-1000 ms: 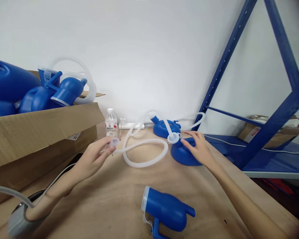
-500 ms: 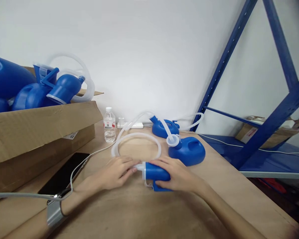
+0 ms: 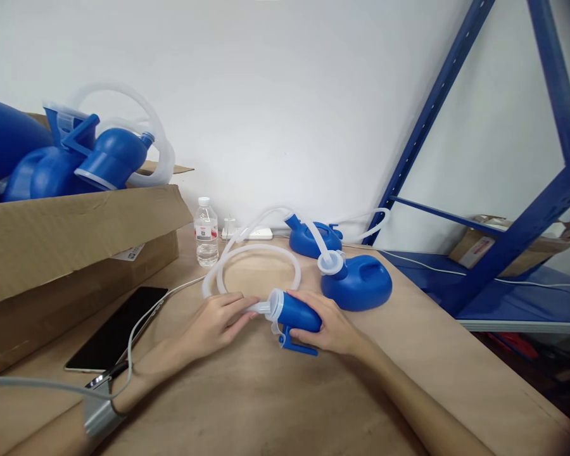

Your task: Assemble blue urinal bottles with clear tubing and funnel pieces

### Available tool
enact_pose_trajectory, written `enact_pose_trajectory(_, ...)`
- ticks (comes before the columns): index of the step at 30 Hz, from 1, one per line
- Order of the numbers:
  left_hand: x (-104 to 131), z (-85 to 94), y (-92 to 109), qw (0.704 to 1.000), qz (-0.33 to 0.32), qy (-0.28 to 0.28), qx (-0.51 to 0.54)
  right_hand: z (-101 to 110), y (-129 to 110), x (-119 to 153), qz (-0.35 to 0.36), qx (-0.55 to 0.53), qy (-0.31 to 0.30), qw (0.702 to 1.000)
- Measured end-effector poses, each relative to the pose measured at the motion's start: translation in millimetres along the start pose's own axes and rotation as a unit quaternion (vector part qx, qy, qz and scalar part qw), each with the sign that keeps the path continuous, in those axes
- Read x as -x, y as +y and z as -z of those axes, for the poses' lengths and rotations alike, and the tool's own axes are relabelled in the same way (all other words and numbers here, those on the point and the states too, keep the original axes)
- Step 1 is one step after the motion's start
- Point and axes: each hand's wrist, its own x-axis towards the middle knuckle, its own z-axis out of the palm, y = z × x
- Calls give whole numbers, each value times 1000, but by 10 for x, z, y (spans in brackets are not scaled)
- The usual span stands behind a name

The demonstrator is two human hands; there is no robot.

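My left hand (image 3: 217,324) pinches the end of a clear tube (image 3: 260,308), where it meets the white cap (image 3: 276,305) of a blue funnel-shaped part (image 3: 300,313). My right hand (image 3: 331,322) is wrapped round the body of that blue part, whose angled blue handle (image 3: 298,347) hangs below. Behind my hands the pale tubing (image 3: 261,247) lies in a loop on the table and runs up to the white lid (image 3: 330,262) of a blue bottle (image 3: 363,283). A second blue bottle (image 3: 313,240) lies farther back.
On the left, a cardboard box (image 3: 80,240) holds several blue parts and coiled tubing. A water bottle (image 3: 206,232), a power strip (image 3: 254,234) and a black phone (image 3: 118,329) rest on the table (image 3: 247,405). A blue metal rack (image 3: 432,114) stands right. A cable crosses my left wrist.
The blue part has tilted in my right hand, its capped end turning up and more toward the camera. Both hands have shifted slightly, and the whole view has shifted a little.
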Motion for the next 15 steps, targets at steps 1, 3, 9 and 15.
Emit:
enact_pose_trajectory(1,5,-2,1,1000,3,-2,0,-11,8,4,-7,-9,-3,1000)
enact_pose_trajectory(3,21,-6,-2,1000,9,-6,-2,-31,20,12,-21,-26,-10,999)
enact_pose_trajectory(9,75,-34,0,999,33,-7,14,-47,10,18,-37,-77,-2,996)
enact_pose_trajectory(15,70,-69,4,1000,3,-6,-10,-20,-20,35,-101,-212,41,971)
